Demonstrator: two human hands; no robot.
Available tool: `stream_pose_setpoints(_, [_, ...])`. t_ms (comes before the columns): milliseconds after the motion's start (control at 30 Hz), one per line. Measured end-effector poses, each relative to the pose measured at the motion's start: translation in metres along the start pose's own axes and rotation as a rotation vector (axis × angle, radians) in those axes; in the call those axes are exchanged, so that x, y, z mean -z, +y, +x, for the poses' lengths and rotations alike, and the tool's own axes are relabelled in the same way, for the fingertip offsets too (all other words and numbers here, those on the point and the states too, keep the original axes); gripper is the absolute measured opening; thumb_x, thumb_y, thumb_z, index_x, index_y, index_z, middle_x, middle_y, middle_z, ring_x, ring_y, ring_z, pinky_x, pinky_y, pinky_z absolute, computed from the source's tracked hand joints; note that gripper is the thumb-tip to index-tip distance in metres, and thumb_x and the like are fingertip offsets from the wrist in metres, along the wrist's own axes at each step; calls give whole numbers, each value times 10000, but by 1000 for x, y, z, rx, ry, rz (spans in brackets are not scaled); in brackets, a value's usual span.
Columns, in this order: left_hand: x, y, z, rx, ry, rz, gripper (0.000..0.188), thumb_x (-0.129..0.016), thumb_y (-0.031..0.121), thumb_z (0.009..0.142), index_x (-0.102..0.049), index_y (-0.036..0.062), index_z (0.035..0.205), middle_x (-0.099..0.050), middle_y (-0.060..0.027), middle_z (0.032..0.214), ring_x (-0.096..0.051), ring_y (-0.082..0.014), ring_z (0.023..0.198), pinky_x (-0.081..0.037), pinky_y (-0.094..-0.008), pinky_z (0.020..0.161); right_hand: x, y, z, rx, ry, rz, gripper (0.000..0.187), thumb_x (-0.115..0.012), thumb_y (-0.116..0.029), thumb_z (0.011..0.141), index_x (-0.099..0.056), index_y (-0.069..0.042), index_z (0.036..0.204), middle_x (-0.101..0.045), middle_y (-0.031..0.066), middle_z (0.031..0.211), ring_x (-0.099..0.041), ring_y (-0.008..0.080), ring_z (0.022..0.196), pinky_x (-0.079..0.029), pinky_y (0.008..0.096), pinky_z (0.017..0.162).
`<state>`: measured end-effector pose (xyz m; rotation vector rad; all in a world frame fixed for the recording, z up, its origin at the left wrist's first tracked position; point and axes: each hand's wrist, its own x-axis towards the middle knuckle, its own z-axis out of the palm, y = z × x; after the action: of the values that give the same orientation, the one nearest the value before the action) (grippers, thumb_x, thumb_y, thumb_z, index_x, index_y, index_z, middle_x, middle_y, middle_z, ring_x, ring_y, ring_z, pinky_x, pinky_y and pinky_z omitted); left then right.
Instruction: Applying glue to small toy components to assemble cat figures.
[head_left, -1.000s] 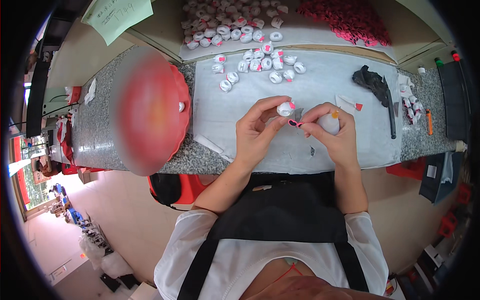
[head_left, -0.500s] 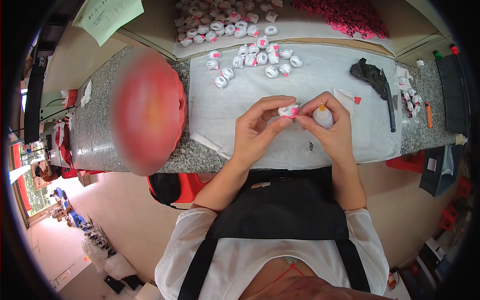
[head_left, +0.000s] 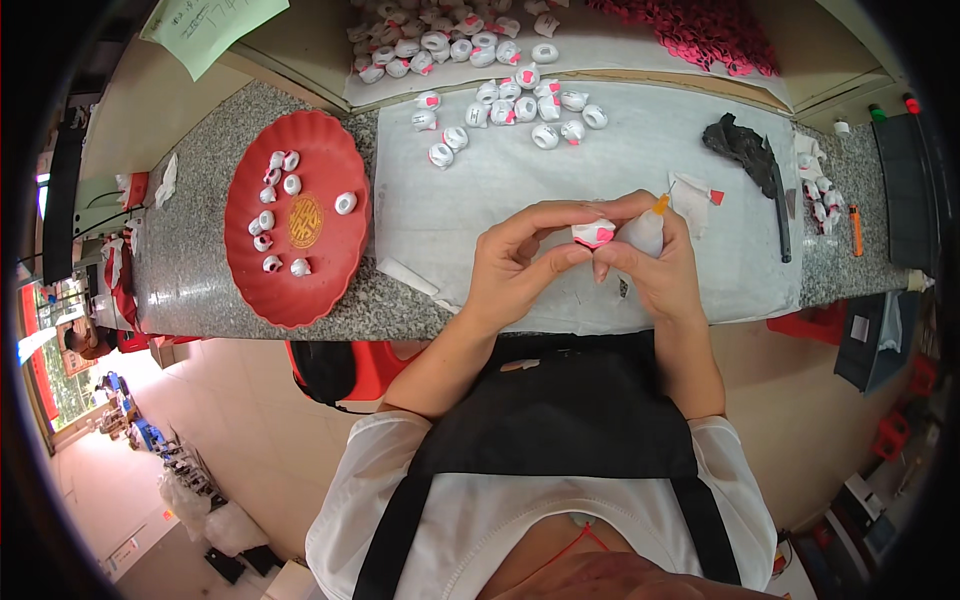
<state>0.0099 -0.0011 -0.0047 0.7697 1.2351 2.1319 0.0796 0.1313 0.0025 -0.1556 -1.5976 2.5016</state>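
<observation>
A red tray is holding white pieces, the left hand is pinching a pink-marked piece above the sheet, seemingly steadying it, and the right hand is gripping a squeeze bottle, nozzle aimed away, perhaps avoiding smears.

Small rounded white piece, pink-marked, pinched in left hand, above counter, toward near edge. Just beside: whitish squeeze bottle, orange-tipped, tilted, tip up, tucked in right hand.
</observation>
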Motion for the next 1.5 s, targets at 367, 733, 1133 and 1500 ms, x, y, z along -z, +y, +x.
stream_pose_setpoints(367, [3,0,-1,14,3,-72,197,-551,35,729,-531,-23,916,-543,-137,927,-528,-164,805,-433,-268,703,-6,0,-4,69,28,-85,232,-584,18,653,-503,43,869,-549,128,754,-537,157,572,-436,235,457])
stream_pose_setpoints(733, [0,4,-2,88,32,-18,239,-531,-2,733,-499,-34,968,-543,-118,926,-512,-145,825,-427,-258,710,-8,-2,-3,38,74,-83,242,-560,19,666,-499,46,899,-546,127,763,-529,150,558,-440,238,467])
stream_pose_setpoints(1133, [-4,2,-1,100,65,-77,222,-546,-2,724,-508,-19,942,-534,-106,961,-502,-140,849,-404,-263,744,-7,0,-3,19,101,-33,241,-543,28,663,-492,46,897,-548,120,758,-523,141,546,-440,239,464])
stream_pose_setpoints(1500, [4,-1,1,46,-27,-203,204,-567,-6,704,-517,-9,902,-540,-103,890,-504,-149,801,-416,-276,700,-6,-1,-2,40,3,-23,245,-567,25,661,-500,50,895,-547,108,714,-533,138,563,-440,231,477])
